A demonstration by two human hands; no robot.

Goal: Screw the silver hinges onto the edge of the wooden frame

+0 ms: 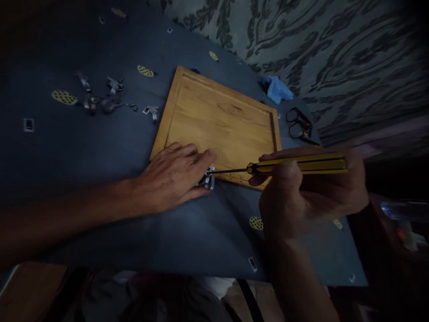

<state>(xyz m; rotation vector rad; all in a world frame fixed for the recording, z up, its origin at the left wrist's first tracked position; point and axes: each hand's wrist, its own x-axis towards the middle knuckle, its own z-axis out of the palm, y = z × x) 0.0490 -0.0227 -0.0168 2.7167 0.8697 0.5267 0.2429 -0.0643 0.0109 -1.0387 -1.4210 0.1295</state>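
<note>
My left hand [176, 174] lies on the near edge of a wooden board [221, 120], its fingers pressed down on a small metal clamp [208, 180]. My right hand [311, 188] grips a yellow-handled screwdriver [301, 164] held nearly level. Its dark shaft points left and the tip meets the clamp at my left fingertips. The board rests on a dark blue cloth [100, 147] that covers the table.
Several loose metal clamps [103, 100] lie on the cloth at the back left. A blue rag [276, 88] and dark-framed glasses [299, 123] sit past the board's right corner. A patterned carpet [335, 53] lies beyond the table. Clutter stands at the far right.
</note>
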